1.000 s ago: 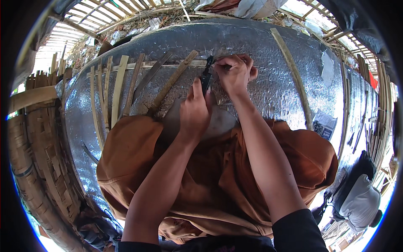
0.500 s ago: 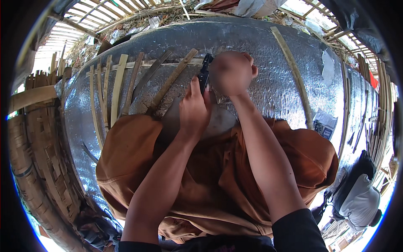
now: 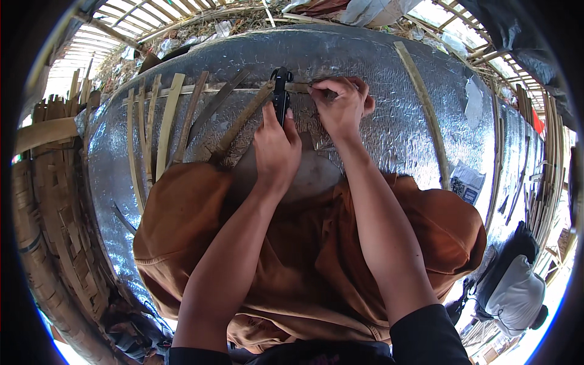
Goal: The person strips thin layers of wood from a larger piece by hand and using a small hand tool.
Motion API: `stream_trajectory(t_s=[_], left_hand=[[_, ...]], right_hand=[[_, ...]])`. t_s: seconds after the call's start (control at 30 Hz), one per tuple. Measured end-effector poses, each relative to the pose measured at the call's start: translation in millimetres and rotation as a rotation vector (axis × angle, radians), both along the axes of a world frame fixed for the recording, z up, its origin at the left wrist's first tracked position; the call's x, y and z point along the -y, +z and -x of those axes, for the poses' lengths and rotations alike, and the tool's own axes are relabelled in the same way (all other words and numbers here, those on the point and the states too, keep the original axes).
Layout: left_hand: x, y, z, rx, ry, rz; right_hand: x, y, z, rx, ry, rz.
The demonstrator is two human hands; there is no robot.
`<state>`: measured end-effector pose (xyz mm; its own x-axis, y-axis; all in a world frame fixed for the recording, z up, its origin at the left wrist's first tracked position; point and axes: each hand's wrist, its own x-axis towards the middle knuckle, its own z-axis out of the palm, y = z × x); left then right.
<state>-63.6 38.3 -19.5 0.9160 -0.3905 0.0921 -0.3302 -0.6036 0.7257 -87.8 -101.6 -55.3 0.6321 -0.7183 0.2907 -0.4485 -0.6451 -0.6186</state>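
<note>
My left hand [image 3: 275, 152] is closed around a slim black hand-held tool [image 3: 280, 97]. It points away from me, with a small rounded part at its far end; I cannot make out its exact kind. To its right, my right hand [image 3: 342, 104] is bent with thumb and fingers drawn together, and what they pinch, if anything, is too small to tell. A pale bamboo strip [image 3: 298, 88] lies crosswise behind the tool, close to the right fingertips. Below the hands, a grey flat piece [image 3: 313, 176] rests by my lap, partly covered by brown cloth [image 3: 182, 207].
A silvery foil mat [image 3: 377, 140] spreads under everything. Several bamboo strips [image 3: 169, 125] lie at the left, and a long one [image 3: 424, 109] at the right. A printed packet [image 3: 467, 182] sits near my right knee. Woven bamboo [image 3: 58, 213] stands at the far left.
The black tool and my left hand have shifted slightly left, and the tool stands more upright. My right hand, blurred before, now shows clearly, a little farther from the tool.
</note>
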Motion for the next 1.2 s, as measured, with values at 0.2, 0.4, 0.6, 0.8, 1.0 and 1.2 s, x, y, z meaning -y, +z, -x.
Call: stream_trajectory(t_s=[0.2,0.4,0.6,0.8,1.0,1.2], left_hand=[[1.1,0.4,1.0,0.031,0.001,-0.029],[5.4,5.3,0.2,-0.059,-0.020,-0.008],[6.3,3.9,-5.7,-0.156,-0.003,-0.014],[9.0,6.5,-7.9,-0.223,-0.010,-0.019],[8.8,8.2,-15.6,-0.309,0.034,-0.110],[12.9,26.7,-26.0,-0.453,0.011,0.228]], right_hand=[[1.2,3.8,-0.7,-0.010,-0.016,-0.022],[24.9,12.8,-3.5,0.305,0.020,-0.226],[25.6,14.8,-6.8,0.278,0.108,-0.267],[26.6,30.0,-8.7,0.169,0.097,-0.318],[25.1,39.6,-15.9,0.180,0.114,-0.362],[34.5,36.1,-15.1,0.237,0.084,-0.404]])
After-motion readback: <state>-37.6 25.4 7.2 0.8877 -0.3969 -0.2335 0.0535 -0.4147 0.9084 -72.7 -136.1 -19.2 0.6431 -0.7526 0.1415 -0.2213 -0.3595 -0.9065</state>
